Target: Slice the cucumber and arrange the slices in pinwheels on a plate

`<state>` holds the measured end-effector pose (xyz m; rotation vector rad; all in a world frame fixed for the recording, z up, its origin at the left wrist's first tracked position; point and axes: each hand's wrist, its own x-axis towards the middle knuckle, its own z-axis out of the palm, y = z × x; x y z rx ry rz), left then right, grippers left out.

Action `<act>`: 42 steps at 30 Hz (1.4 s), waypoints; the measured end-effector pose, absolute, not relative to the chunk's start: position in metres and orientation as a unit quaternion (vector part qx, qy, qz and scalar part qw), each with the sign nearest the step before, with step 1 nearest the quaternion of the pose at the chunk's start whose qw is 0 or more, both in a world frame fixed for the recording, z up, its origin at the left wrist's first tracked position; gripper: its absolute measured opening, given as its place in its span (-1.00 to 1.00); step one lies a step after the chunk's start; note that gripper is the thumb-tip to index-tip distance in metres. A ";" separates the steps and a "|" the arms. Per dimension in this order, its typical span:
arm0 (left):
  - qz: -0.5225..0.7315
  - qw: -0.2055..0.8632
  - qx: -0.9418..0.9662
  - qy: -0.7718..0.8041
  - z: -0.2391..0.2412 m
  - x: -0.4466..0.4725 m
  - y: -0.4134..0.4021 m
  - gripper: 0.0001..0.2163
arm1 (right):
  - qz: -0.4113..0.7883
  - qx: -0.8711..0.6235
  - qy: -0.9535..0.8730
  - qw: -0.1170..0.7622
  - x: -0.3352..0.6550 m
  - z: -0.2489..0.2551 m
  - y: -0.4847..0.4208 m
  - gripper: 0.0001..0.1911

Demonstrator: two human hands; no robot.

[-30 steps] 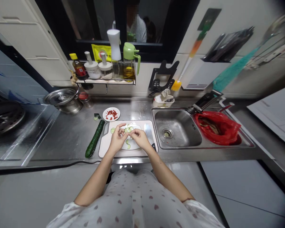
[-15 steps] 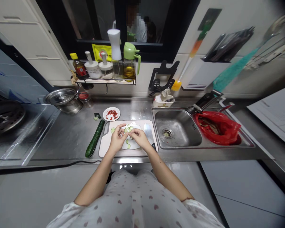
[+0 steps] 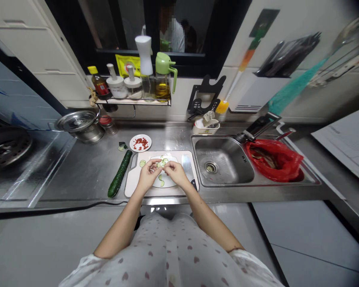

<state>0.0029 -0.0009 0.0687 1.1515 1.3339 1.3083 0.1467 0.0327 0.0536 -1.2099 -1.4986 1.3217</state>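
My left hand (image 3: 147, 175) and my right hand (image 3: 175, 173) meet over a white plate (image 3: 164, 183) on the pale cutting board (image 3: 131, 186). Both pinch a thin cucumber slice (image 3: 160, 165) between their fingertips. More cucumber slices (image 3: 142, 163) lie on the plate and board. A whole cucumber (image 3: 119, 174) lies on the steel counter just left of the board. A knife (image 3: 187, 169) rests on the board's right side, beside my right hand.
A small plate of chopped red chili (image 3: 140, 143) sits behind the board. The sink (image 3: 224, 167) is to the right, with a red bag (image 3: 273, 159) in its far basin. A pot (image 3: 80, 126) and a condiment shelf (image 3: 131, 101) stand at the back.
My hands have shifted slightly on the slice they pinch; nothing else has moved.
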 end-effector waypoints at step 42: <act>0.044 0.249 0.610 0.751 0.002 0.002 -0.008 -0.80 | 0.266 -0.563 -0.782 -0.015 0.140 -0.002 0.029 -0.82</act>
